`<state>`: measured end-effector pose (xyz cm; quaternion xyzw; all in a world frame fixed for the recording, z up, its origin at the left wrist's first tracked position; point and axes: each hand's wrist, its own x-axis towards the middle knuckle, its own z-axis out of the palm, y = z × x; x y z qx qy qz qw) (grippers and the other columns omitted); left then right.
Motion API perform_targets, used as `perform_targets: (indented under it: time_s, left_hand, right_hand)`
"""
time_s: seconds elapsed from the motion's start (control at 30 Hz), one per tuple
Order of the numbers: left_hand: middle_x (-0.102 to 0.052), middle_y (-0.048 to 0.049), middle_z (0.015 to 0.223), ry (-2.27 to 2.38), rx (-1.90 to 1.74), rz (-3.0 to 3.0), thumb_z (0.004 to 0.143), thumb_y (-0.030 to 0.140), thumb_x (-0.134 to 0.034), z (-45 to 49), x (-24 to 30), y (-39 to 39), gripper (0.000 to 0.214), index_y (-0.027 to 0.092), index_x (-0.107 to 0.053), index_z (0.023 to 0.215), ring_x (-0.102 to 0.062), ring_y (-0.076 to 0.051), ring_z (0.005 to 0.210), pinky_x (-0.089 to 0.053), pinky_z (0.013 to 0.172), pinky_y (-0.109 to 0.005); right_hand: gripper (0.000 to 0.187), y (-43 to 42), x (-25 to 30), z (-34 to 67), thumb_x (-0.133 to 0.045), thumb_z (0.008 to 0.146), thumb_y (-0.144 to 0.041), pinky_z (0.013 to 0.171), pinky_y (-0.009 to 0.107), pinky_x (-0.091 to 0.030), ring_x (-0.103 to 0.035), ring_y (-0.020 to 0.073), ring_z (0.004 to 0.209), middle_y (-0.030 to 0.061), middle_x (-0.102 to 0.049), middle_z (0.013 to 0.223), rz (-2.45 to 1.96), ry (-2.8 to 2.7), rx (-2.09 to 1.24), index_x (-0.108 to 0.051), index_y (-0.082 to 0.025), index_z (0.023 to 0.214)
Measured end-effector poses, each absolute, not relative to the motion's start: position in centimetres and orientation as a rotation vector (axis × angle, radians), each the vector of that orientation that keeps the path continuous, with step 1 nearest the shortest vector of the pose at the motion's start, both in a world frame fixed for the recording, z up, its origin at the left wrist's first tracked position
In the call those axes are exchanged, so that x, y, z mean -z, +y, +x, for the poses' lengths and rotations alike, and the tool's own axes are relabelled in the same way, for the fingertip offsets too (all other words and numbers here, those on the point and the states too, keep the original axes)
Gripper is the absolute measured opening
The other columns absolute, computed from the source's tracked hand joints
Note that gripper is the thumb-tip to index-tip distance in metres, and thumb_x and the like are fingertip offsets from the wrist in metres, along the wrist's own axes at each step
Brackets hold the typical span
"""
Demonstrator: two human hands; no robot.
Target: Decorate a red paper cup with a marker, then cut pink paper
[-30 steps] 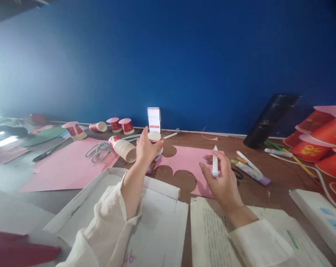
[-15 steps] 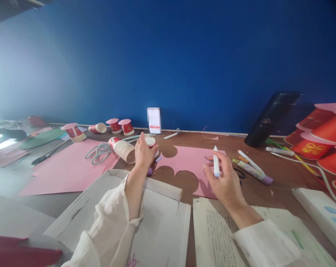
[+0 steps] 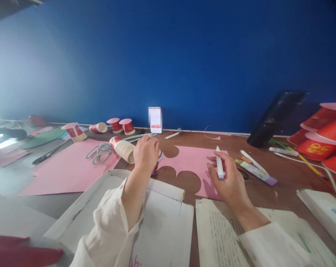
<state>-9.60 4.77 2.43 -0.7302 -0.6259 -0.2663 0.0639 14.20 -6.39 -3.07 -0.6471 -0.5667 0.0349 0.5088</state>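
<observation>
In the head view my left hand [image 3: 147, 152] is closed, back upward, over a paper cup of which only a pale sliver shows at its right side. The rest of that cup is hidden behind my fingers. My right hand [image 3: 229, 178] pinches a white marker [image 3: 219, 163] upright between thumb and fingers, above the right part of a pink sheet [image 3: 184, 161] with round pieces cut from its edge. Just left of my left hand lies a stack of paper cups [image 3: 124, 150] on its side.
Red cups with pink discs [image 3: 128, 127] stand at the back left, near a phone [image 3: 156, 120]. A black bottle [image 3: 276, 118], stacked red cups [image 3: 318, 148] and a power strip [image 3: 323, 211] are right. Scissors [image 3: 48, 154] and grey cord [image 3: 99, 152] lie left.
My left hand has turned so its back and knuckles cover the cup, whose rim showed before. My right hand keeps the marker, tilted slightly more. The whole view has shifted a little.
</observation>
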Motion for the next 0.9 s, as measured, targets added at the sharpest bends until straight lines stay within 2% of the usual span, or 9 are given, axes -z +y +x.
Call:
perform_targets:
  time_s: [0.07,0.17,0.27,0.4,0.53,0.67,0.77,0.83,0.9]
  left_hand:
    - [-0.069,-0.0108,0.104,-2.002,0.442,-2.357,0.094,0.027,-0.044,-9.1,-2.6,4.5,0.029,0.021,-0.073,0.093,-0.067,-0.026,0.094,-0.053,0.082,-0.039]
    - [-0.071,-0.0165,0.101,-2.098,-0.009,-2.410,0.092,0.026,-0.051,-8.3,-2.1,4.5,0.026,0.016,-0.073,0.102,-0.069,-0.028,0.098,-0.054,0.080,-0.036]
    - [-0.070,-0.0207,0.111,-2.078,-0.097,-2.405,0.092,0.022,-0.051,-7.5,-1.4,4.4,0.031,0.014,-0.069,0.115,-0.069,-0.028,0.104,-0.055,0.082,-0.034]
    - [-0.066,-0.0216,0.120,-1.992,-0.138,-2.429,0.091,0.015,-0.048,-7.0,-1.1,3.9,0.032,0.011,-0.069,0.115,-0.069,-0.027,0.104,-0.056,0.082,-0.034]
    - [-0.065,-0.0222,0.120,-1.969,-0.079,-2.439,0.091,0.016,-0.049,-7.0,-1.0,3.6,0.033,0.009,-0.066,0.118,-0.069,-0.027,0.103,-0.056,0.080,-0.034]
    - [-0.068,-0.0154,0.109,-1.832,0.326,-2.621,0.091,0.023,-0.052,-6.3,-0.6,3.0,0.026,0.012,-0.066,0.109,-0.069,-0.026,0.097,-0.054,0.082,-0.035]
    - [-0.071,-0.0077,0.097,-1.647,0.616,-2.905,0.091,0.032,-0.054,-5.2,0.0,2.4,0.020,0.018,-0.067,0.097,-0.068,-0.021,0.087,-0.053,0.081,-0.032]
    - [-0.071,-0.0059,0.094,-1.512,0.697,-3.080,0.090,0.034,-0.057,-4.4,0.4,2.1,0.019,0.019,-0.068,0.094,-0.067,-0.018,0.081,-0.052,0.078,-0.029]
    - [-0.071,-0.0057,0.094,-1.424,0.765,-3.157,0.090,0.032,-0.058,-3.8,0.7,1.9,0.018,0.019,-0.069,0.095,-0.067,-0.017,0.080,-0.052,0.078,-0.028]
  right_hand:
    - [0.040,-6.4,3.0,14.2,-0.060,0.088,-0.039,0.078,0.038,-0.056,-0.071,0.0252,0.099,0.0084,-0.073,0.113,-1.566,-1.366,-0.095,-0.056,-0.025,0.126]
    - [0.037,-6.4,3.0,14.1,-0.060,0.089,-0.037,0.078,0.036,-0.057,-0.071,0.0235,0.099,0.0072,-0.073,0.111,-1.532,-1.375,-0.090,-0.057,-0.026,0.124]
    - [0.034,-6.4,3.2,14.1,-0.059,0.089,-0.034,0.080,0.034,-0.056,-0.072,0.0223,0.098,0.0063,-0.074,0.108,-1.496,-1.395,-0.036,-0.058,-0.025,0.122]
    - [0.029,-6.4,3.5,14.3,-0.056,0.093,-0.034,0.077,0.031,-0.056,-0.073,0.0197,0.091,0.0056,-0.074,0.107,-1.458,-1.421,-0.019,-0.060,-0.025,0.120]
    - [0.031,-6.5,3.3,14.3,-0.050,0.097,-0.039,0.071,0.030,-0.055,-0.070,0.0160,0.072,0.0054,-0.074,0.099,-1.422,-1.426,-0.163,-0.060,-0.023,0.122]
    - [0.040,-6.4,3.0,14.3,-0.051,0.096,-0.050,0.066,0.030,-0.053,-0.065,0.0154,0.064,0.0049,-0.073,0.089,-1.458,-1.339,-0.343,-0.064,-0.021,0.120]
    - [0.043,-6.2,2.7,14.5,-0.056,0.091,-0.058,0.064,0.029,-0.050,-0.061,0.0150,0.061,0.0036,-0.070,0.077,-1.513,-1.235,-0.408,-0.071,-0.019,0.101]
    - [0.045,-6.2,2.4,14.6,-0.058,0.088,-0.061,0.062,0.028,-0.048,-0.058,0.0145,0.059,0.0025,-0.066,0.067,-1.504,-1.156,-0.435,-0.070,-0.018,0.086]
    - [0.045,-6.2,2.2,14.6,-0.060,0.086,-0.062,0.060,0.026,-0.045,-0.056,0.0139,0.058,0.0001,-0.061,0.060,-1.484,-1.108,-0.479,-0.069,-0.018,0.082]
